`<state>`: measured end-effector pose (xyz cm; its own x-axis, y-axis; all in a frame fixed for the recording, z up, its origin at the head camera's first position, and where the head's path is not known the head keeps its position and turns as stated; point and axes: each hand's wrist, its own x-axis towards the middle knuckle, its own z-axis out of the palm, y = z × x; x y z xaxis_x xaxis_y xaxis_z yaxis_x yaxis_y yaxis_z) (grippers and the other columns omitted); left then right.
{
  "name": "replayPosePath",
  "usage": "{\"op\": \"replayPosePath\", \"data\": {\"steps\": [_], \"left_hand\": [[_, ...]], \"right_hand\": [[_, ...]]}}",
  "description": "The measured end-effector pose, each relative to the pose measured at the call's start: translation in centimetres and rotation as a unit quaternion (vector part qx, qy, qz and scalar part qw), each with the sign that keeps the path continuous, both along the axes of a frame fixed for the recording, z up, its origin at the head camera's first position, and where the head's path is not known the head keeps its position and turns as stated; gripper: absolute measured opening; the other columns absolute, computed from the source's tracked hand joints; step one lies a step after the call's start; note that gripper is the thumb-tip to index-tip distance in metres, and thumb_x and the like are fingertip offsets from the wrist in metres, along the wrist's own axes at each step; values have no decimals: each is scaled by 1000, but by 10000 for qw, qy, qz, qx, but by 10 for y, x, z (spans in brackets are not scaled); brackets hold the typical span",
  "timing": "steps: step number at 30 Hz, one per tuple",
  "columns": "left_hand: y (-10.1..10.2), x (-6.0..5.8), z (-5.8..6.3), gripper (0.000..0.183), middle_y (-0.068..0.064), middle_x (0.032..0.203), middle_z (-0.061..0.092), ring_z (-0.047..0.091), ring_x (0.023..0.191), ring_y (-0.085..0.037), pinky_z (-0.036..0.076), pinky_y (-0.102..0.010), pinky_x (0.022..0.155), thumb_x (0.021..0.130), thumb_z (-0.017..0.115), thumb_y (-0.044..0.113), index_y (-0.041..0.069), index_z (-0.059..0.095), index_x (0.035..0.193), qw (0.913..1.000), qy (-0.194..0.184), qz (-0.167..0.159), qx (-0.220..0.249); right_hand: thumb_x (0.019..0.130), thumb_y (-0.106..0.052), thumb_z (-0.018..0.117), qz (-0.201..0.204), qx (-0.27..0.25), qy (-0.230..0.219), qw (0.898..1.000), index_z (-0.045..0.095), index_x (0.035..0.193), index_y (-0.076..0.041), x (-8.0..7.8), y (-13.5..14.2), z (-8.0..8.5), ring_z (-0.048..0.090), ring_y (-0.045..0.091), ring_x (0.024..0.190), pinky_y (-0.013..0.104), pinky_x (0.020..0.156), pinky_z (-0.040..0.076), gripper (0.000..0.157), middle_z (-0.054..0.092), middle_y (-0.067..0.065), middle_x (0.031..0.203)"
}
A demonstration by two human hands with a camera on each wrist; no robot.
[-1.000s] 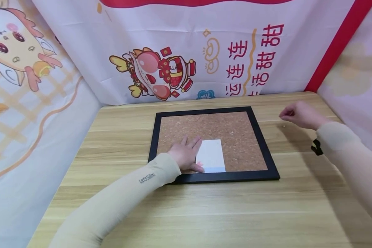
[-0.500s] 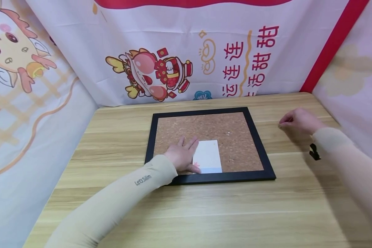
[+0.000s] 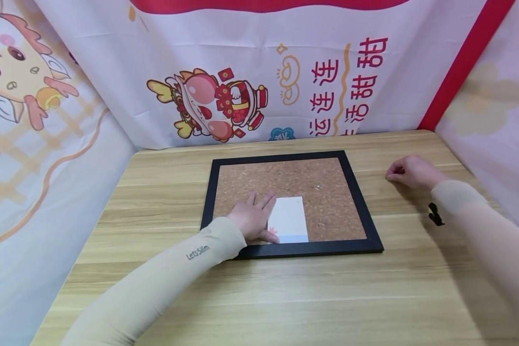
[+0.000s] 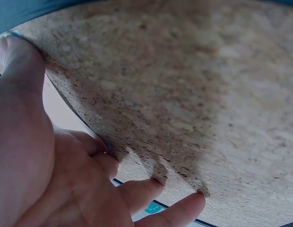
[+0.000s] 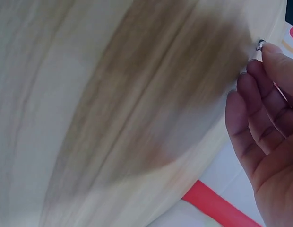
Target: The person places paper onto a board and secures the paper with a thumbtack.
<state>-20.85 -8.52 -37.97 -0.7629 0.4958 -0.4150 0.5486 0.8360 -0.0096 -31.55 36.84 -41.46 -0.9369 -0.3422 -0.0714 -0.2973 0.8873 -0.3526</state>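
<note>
A cork board (image 3: 268, 178) in a black frame lies on the table, with a white sheet of paper (image 3: 290, 216) over its lower middle. My left hand (image 3: 252, 218) rests on the board with fingers spread, thumb over the paper's lower left corner. In the left wrist view its fingertips (image 4: 191, 205) touch the cork. Off to the right of the board, my right hand (image 3: 415, 171) is low over the table, thumb and forefinger pinching a small clear push pin (image 5: 260, 45). The other fingers (image 5: 236, 113) curl loosely beneath.
Small clear pins (image 3: 316, 186) show on the cork right of the paper. The wooden table (image 3: 259, 298) runs back to a printed cloth (image 3: 242, 43); more cloth hangs at left and right.
The right hand has come down to the table and taken up the small push pin that lay there. The left hand stays on the board and paper; the view has shifted slightly.
</note>
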Motion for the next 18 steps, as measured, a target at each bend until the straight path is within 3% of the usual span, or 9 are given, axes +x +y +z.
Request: {"op": "replayPosePath", "data": {"steps": [5,10,18], "left_hand": [[0,2,2,108,-8,166,5,13,147,-44,41,-53,104,84,55,71,7,11,159,10000,-35,-31,-21],[0,3,2,107,-7,166,4,12,148,-43,38,-53,106,84,56,70,8,11,160,9999,-98,40,-28],[0,4,3,108,-7,166,5,12,147,-43,40,-53,105,85,56,71,8,11,159,10000,-73,28,-16]], "right_hand": [[92,-9,71,180,80,-56,9998,72,89,-3,4,-7,4,56,22,76,46,76,47,7,67,3,81],[93,-6,68,116,-19,27,9999,71,90,-3,10,-16,9,57,22,77,46,76,49,5,67,4,82],[90,-3,71,524,-363,934,9936,71,94,-4,31,-39,30,60,19,75,43,72,54,4,69,4,84]]}}
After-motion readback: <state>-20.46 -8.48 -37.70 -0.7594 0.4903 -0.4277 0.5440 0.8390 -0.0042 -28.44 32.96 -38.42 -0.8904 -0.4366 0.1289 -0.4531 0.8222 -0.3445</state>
